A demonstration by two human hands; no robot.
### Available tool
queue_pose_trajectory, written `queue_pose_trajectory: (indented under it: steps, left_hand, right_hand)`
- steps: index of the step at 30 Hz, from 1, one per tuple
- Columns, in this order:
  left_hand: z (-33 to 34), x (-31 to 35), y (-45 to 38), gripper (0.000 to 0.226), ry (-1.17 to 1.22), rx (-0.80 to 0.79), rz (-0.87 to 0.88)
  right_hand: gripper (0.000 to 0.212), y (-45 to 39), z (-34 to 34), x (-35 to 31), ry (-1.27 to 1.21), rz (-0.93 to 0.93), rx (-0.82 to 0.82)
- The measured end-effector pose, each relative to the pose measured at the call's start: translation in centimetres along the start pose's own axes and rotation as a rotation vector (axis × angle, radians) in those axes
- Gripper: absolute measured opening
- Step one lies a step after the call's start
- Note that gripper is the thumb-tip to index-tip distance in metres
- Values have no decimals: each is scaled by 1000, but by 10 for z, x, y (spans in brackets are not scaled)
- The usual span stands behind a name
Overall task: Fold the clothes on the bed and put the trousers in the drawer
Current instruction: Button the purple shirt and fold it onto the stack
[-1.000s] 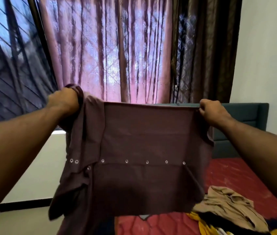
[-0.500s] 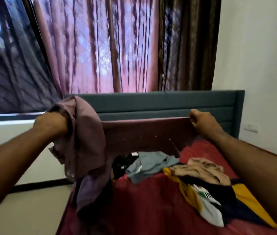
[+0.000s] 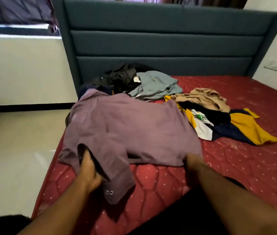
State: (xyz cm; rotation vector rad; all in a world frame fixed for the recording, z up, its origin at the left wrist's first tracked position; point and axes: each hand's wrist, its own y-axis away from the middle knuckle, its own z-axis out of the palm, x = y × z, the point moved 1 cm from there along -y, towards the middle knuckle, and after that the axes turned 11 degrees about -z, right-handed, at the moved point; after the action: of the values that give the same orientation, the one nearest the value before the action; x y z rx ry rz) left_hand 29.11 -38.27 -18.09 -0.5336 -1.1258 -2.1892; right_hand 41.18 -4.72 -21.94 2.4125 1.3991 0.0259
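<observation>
Half a second ago the mauve garment (image 3: pixel 131 131) hung stretched in the air between both hands; it now lies spread on the near-left part of the red bed (image 3: pixel 236 167), its far edge lapping onto the clothes behind it. At the near left, the left hand (image 3: pixel 88 172) has its grip pinching the garment's near-left flap, fingers tucked under a fold, with two metal eyelets showing just beside the wrist. Farther right, the right hand (image 3: pixel 193 161) sits at the garment's near-right hem, but cloth hides the fingers, so I cannot tell how that grip stands. Beyond, a black heap (image 3: pixel 122 77) and a grey-blue piece (image 3: pixel 156 85) lie near the headboard (image 3: pixel 168 39); to the right lie a tan garment (image 3: pixel 204 98) and a yellow-and-navy shirt (image 3: pixel 243 126).
</observation>
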Motion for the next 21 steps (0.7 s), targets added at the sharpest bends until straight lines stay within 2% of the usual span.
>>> queue_pose_trajectory:
  steps: [2, 4, 6, 8, 9, 12, 14, 15, 16, 17, 18, 19, 21]
  left_hand:
    - [13, -21, -3, 74, 167, -54, 29]
    - [12, -31, -4, 80, 229, 8, -8]
    - [-3, -39, -7, 67, 200, 67, -47]
    - [-25, -53, -8, 42, 97, 152, -98]
    - [-39, -60, -8, 33, 9, 273, -71]
    - [-77, -55, 2, 29, -360, 903, 222]
    - [-75, -37, 16, 22, -722, 1134, 463]
    - [-71, -28, 17, 17, -851, 1151, 657]
    - [-64, -18, 15, 14, -970, 1096, 850]
    - [-57, -6, 8, 13, -1064, 966, 962]
    - [-48, 5, -4, 13, -1170, 800, 963]
    - [-41, 13, -21, 14, -1325, 672, 880]
    - [-32, 21, -55, 28, -1708, 545, 652]
  right_hand:
    - [43, 2, 2, -2, 68, -24, -36]
    - [42, 3, 0, 0, 117, -29, -10]
    - [38, 2, 0, 0, 157, -28, 31]
    - [33, 0, 2, 2, 185, -14, 43]
    - [32, 0, 0, 1, 194, -11, 50]
    - [33, -4, -4, -3, 281, 47, 46]
    - [34, -2, -8, -9, 404, 73, 70]
    - [34, -2, -9, -13, 464, 71, 71]
    - [34, -2, -9, -18, 507, 57, 66]
    - [34, -2, -6, -25, 533, 19, 69]
    - [34, -3, -4, -32, 539, -36, 76]
    - [34, -5, 0, -38, 526, -105, 74]
    - [34, -8, 10, -47, 476, -229, 34]
